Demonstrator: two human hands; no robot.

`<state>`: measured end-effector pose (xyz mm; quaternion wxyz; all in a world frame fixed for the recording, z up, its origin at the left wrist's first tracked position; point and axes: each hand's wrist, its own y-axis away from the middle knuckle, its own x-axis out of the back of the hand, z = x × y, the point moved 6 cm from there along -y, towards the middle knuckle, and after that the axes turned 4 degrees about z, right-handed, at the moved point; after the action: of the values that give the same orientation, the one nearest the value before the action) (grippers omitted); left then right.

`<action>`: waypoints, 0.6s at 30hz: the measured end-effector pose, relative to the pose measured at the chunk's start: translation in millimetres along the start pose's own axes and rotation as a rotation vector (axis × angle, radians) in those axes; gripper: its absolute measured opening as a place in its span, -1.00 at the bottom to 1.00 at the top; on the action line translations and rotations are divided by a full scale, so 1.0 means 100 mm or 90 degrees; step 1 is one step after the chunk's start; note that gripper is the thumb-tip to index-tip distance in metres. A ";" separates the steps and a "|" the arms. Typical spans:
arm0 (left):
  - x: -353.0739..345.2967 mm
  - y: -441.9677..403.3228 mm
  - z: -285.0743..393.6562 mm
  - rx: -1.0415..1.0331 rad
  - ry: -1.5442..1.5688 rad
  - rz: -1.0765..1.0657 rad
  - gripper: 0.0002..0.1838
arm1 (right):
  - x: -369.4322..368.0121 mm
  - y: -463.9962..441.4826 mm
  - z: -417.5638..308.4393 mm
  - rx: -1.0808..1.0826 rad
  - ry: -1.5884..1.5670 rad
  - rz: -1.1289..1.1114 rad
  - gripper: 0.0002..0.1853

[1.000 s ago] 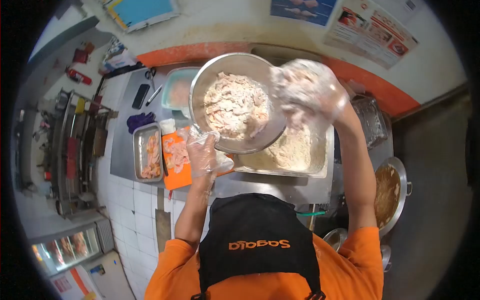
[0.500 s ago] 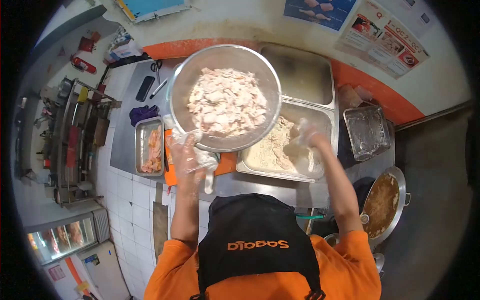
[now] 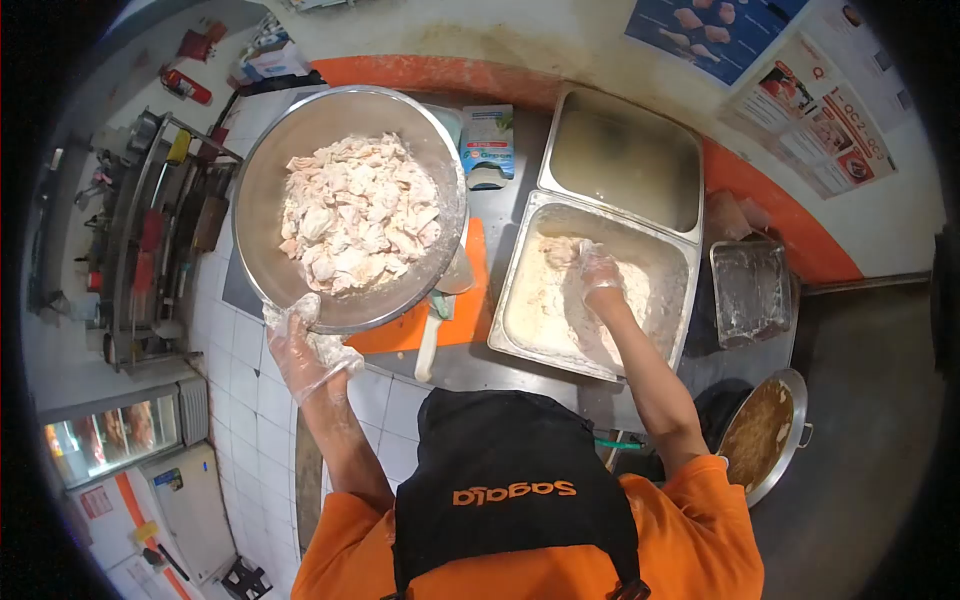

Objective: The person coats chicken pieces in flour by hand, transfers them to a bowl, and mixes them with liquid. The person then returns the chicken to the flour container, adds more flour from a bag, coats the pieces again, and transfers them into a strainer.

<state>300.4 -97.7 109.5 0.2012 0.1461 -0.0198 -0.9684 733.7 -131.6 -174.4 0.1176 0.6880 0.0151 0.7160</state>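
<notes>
A large steel bowl [image 3: 262, 200] full of flour-coated raw chicken pieces [image 3: 360, 215] is in my left hand [image 3: 305, 352], whose clear plastic glove wraps the near-left rim. The bowl hangs over the left side of the counter and part of an orange cutting board [image 3: 465, 315]. My right hand [image 3: 600, 272], also gloved, reaches down into a steel pan [image 3: 512, 300] of flour [image 3: 545, 300]. Its fingertips are hidden against the flour, beside a floured lump [image 3: 562, 250]. What they hold, if anything, does not show.
A knife [image 3: 428, 345] lies across the board's front edge. Behind the flour pan stands a second steel pan [image 3: 625, 165] with cloudy liquid. To the right are a flour-dusted tray [image 3: 750, 295] and a wide pan of brown oil [image 3: 760, 435]. A blue package [image 3: 488, 140] lies at the back.
The bowl and my left hand have moved left, away from the flour pan, uncovering the board and the blue package. My right hand has shifted to the middle of the flour.
</notes>
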 end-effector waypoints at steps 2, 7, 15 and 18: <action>0.07 -0.03 0.01 -0.019 -0.015 0.001 -0.63 | 0.95 0.03 -0.33 -0.098 -0.172 -0.032 -0.57; 0.08 -0.03 0.05 0.002 -0.100 -0.012 -0.66 | 0.90 -0.05 -0.79 0.137 -0.047 0.023 -0.73; 0.02 -0.04 0.10 0.059 0.037 0.023 -0.60 | 0.36 0.31 -1.11 0.323 -0.071 -0.092 -0.76; 0.04 -0.16 0.08 0.096 0.012 -0.019 -0.61 | 0.50 0.36 -0.97 0.206 -0.177 -0.130 -0.77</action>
<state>288.0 -85.3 114.7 0.1756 0.1705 -0.0883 -0.9656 631.0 -143.6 -123.8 0.0785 0.7847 0.1830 0.5871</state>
